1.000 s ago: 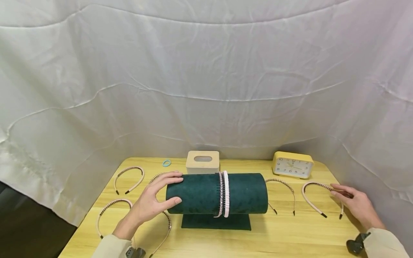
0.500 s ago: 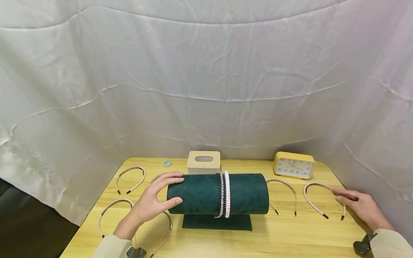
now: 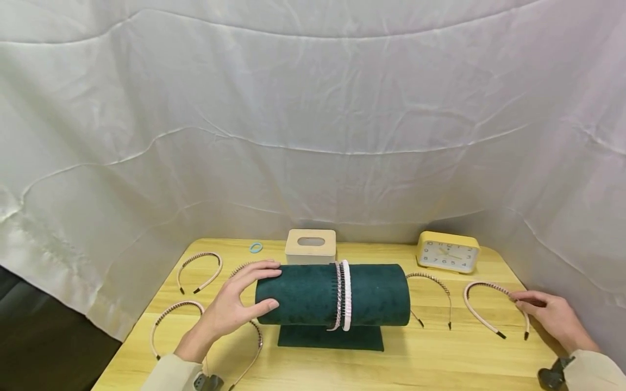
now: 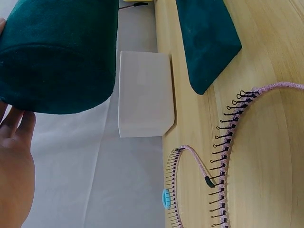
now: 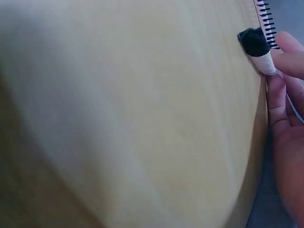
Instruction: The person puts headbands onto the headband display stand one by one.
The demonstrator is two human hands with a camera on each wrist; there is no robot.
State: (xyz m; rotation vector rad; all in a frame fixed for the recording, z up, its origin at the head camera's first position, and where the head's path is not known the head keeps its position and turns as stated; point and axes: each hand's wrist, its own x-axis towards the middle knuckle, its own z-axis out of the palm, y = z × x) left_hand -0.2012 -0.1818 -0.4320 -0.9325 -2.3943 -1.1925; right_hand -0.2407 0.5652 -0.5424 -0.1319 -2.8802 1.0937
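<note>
Pale pink headband [image 3: 489,284], shifted slightly nearer, pinched in right hand [image 3: 552,316], green roll [image 3: 305,296] still gripped in left hand [image 3: 232,307]

Eight headbands [image 3: 347,296] and one stand [image 3: 303,296], box [image 3: 310,251], ring [image 3: 251,249], clock [image 3: 448,252].

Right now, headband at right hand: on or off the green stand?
Off: the headband lies on the table, apart from the green stand, right hand touching it.

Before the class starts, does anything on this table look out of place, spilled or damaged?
Nothing looks spilled or damaged. Only the small blue ring, alone left of the tissue box, seems stray: a closed loop, unlike the open-ended headbands.
</note>
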